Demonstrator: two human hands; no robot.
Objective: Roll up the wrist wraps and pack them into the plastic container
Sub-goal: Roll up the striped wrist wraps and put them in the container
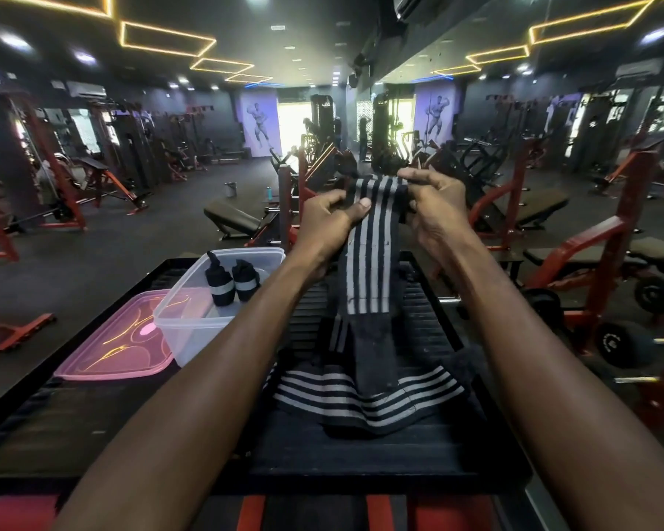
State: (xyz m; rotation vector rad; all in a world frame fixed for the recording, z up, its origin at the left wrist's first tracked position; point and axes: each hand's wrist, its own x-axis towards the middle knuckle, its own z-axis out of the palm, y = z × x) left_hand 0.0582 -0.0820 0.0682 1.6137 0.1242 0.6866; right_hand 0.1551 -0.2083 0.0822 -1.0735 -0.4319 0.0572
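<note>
Gym machines with red frames and padded benches fill a dim room under yellow ceiling light strips. Close to the camera stands a black ribbed desk (430, 312). Both hands are raised above its far edge, holding up one end of a black wrist wrap (372, 254) with grey stripes. The left hand (328, 220) pinches the wrap's left edge, thumb on the front. The right hand (436, 208) has its fingers (411, 176) curled over the top right corner. The wrap hangs down to the desk, where its lower length lies folded across the near part. On the left sits a clear plastic container (177, 331) holding two rolled wraps (232, 281), upright and side by side. A pink lid (119, 346) lies just left of it, touching it.
</note>
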